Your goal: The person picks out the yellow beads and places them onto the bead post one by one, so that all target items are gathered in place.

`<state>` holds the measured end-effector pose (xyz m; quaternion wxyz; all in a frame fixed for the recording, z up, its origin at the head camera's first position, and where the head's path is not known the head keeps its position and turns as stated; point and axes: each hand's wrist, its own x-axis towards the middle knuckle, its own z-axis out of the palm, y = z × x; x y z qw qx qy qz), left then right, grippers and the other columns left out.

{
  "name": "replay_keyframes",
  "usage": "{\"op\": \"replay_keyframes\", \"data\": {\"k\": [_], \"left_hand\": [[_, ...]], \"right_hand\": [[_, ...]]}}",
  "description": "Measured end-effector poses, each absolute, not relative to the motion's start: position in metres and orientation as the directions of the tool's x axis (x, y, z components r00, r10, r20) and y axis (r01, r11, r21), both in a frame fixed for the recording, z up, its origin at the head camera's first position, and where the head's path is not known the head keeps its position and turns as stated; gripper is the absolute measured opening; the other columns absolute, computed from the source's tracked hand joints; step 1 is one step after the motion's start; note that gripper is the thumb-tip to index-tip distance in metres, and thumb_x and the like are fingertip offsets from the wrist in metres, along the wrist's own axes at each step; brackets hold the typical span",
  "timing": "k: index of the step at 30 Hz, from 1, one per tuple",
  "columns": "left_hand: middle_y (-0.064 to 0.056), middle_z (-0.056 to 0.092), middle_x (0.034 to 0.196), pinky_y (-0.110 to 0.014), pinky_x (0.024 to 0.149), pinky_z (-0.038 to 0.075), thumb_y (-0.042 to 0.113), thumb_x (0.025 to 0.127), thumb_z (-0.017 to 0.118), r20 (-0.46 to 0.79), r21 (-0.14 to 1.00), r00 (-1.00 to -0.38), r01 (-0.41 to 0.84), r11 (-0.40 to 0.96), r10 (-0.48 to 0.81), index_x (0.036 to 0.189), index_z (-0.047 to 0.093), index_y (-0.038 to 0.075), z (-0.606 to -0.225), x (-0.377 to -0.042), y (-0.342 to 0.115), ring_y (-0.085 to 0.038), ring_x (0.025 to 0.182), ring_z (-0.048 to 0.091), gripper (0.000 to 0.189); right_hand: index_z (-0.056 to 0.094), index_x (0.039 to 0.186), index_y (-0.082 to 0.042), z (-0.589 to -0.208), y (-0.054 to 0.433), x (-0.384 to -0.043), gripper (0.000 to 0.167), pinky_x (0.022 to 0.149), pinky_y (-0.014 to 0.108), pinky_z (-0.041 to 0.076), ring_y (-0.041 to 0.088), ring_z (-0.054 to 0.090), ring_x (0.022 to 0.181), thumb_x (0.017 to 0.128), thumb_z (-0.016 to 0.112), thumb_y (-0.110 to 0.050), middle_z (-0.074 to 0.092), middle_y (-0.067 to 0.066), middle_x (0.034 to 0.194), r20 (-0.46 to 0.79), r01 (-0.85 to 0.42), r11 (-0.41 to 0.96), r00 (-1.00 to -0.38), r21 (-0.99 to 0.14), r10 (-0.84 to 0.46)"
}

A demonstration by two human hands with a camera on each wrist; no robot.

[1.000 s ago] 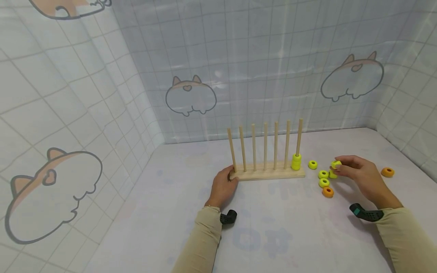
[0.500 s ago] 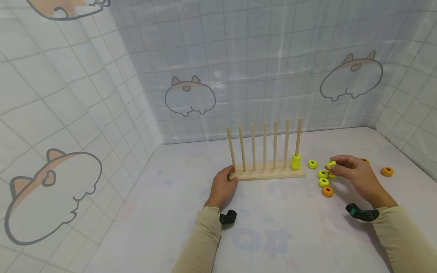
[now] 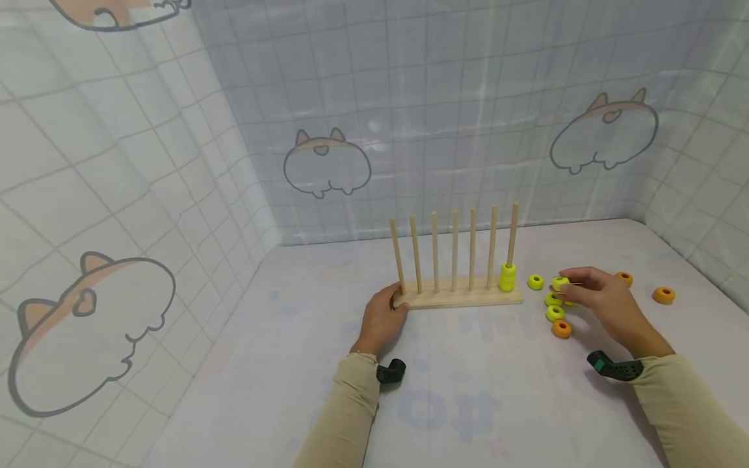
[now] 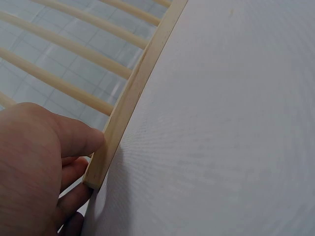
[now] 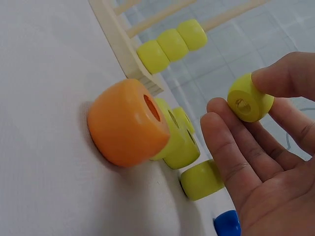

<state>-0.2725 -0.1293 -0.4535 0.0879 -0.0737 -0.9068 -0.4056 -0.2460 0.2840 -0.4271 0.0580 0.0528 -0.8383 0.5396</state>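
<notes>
A wooden rack (image 3: 456,299) with a row of upright pegs stands on the table. My left hand (image 3: 383,320) grips the left end of its base, thumb (image 4: 81,140) along the near edge and fingers bent around the end. Three yellow beads (image 5: 172,45) are stacked on the rightmost peg. Right of the rack, my right hand (image 3: 611,309) pinches another yellow bead (image 5: 252,101) between thumb and finger, its hole showing. That bead is held above several loose yellow beads (image 3: 554,314), partly hidden by the hand in the head view.
An orange bead (image 3: 562,329) lies at the near end of the loose yellow ones. Two more orange beads, one (image 3: 624,279) behind the right hand and one (image 3: 664,296) farther right, rest on the table. A blue bead (image 5: 227,224) shows at the right wrist view's bottom edge.
My right hand has shifted left toward the rack with the pinched yellow bead, uncovering an orange bead behind it. The left hand keeps its place on the base.
</notes>
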Motion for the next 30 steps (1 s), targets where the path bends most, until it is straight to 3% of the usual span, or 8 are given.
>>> {"op": "replay_keyframes", "data": {"k": [8,30], "left_hand": [[-0.012,0.056,0.141,-0.041,0.109,0.041,0.016,0.097,0.064,0.222,0.722,-0.973,0.207,0.66,0.062,0.145,0.053,0.005,-0.454,-0.273,-0.129,-0.027,0.132,0.05,0.051],[-0.013,0.057,0.141,-0.042,0.109,0.041,0.016,0.096,0.064,0.228,0.725,-0.972,0.212,0.656,0.062,0.145,0.053,0.004,-0.454,-0.273,-0.129,-0.028,0.132,0.051,0.051]], "right_hand": [[0.051,0.137,0.003,-0.426,0.279,-0.246,0.049,0.08,0.016,0.054,0.002,0.066,0.093,0.102,0.06,-0.03,0.059,0.022,0.126,0.143,-0.145,0.445,-0.989,-0.884,-0.037],[0.048,0.143,0.0,-0.422,0.269,-0.244,0.053,0.08,0.012,0.051,-0.001,0.066,0.094,0.102,0.059,-0.032,0.054,0.023,0.137,0.12,-0.131,0.439,-0.991,-0.889,-0.052]]}}
